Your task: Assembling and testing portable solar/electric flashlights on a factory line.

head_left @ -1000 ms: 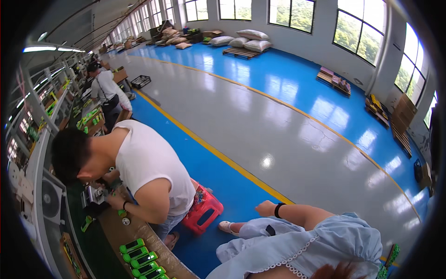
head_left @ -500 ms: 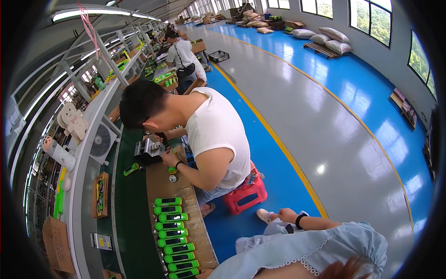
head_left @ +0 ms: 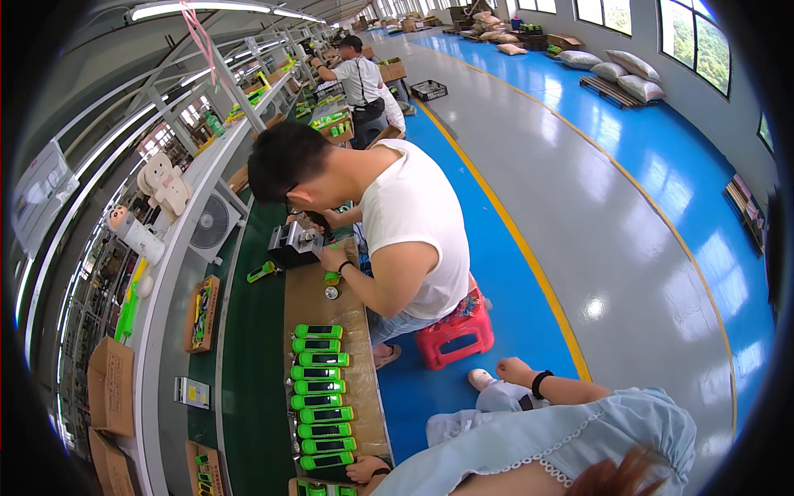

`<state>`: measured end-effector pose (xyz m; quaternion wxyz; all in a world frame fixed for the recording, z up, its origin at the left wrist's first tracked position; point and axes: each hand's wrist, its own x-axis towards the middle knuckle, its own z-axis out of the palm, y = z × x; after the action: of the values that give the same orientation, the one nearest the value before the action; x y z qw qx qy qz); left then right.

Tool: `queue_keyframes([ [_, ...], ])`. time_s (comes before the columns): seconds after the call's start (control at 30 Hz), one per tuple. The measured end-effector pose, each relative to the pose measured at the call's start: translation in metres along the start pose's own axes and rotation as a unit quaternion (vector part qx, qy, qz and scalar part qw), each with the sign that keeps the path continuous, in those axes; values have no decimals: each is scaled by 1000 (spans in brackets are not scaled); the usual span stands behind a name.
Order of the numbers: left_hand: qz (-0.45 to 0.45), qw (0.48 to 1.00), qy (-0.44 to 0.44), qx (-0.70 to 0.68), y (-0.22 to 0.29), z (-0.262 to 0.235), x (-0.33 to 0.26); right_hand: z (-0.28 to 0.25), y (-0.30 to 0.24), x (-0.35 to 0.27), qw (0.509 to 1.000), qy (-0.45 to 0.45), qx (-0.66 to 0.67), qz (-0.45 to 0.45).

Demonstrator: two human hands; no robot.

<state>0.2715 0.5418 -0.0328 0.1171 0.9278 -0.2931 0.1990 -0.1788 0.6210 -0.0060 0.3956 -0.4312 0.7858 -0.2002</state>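
Note:
My left hand (head_left: 365, 469), with a dark band at the wrist, is low in the view at the near end of a row of green-and-black handheld devices (head_left: 327, 460). It lies beside the nearest device; its fingers are too small and partly hidden to tell their grip. My right hand (head_left: 515, 371), also with a black wristband, is loosely closed above my lap, and nothing shows in it. The devices lie side by side on a brown cardboard sheet (head_left: 365, 376), each with a dark rectangular panel. More green pieces (head_left: 318, 489) show at the lower edge.
A co-worker (head_left: 413, 207) in a white top sits on a red stool (head_left: 455, 341), hands at a metal fixture (head_left: 295, 245). A green belt (head_left: 248, 372) and parts boxes (head_left: 202, 314) lie to the left. Another person (head_left: 361, 87) works farther along the line.
The view has swung, so the scene sits farther right and higher. More of my left hand and the row's near end shows. The far person now has an arm raised toward the shelf.

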Motion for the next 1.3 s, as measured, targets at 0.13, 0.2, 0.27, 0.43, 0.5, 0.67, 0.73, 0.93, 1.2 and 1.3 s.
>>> queue_keyframes([
  [0.13, -51, 990, -25, -127, -5, 29, 11, -46, -83, -10, 986, 70, 92, -118],
  [0.2, -141, 928, -172, -299, 30, -46, 11, -72, -117, -21, 968, 81, 130, -200],
  [0.27, -142, 850, -197, -468, 31, -43, 6, -89, -162, -35, 929, 71, 168, -322],
  [0.43, 183, 513, -616, -569, 128, -220, -56, -118, -224, -64, 856, 38, 204, -474],
  [0.5, 421, 456, -636, -458, 147, -241, -88, -123, -238, -68, 802, 26, 199, -563],
  [0.67, 560, 363, -663, -339, 196, -292, -153, -155, -220, -47, 738, 87, 201, -638],
  [0.73, 573, 365, -661, -319, 213, -309, -187, -180, -190, -40, 744, 110, 206, -627],
  [0.93, 586, 389, -638, -313, 251, -351, -310, -241, -76, -23, 781, 234, 191, -546],
  [1.2, 604, 340, -695, -190, 281, -376, -410, -281, 42, -13, 831, 280, 213, -430],
  [1.3, 600, 346, -702, -165, 284, -377, -421, -282, 57, -9, 841, 285, 211, -409],
])
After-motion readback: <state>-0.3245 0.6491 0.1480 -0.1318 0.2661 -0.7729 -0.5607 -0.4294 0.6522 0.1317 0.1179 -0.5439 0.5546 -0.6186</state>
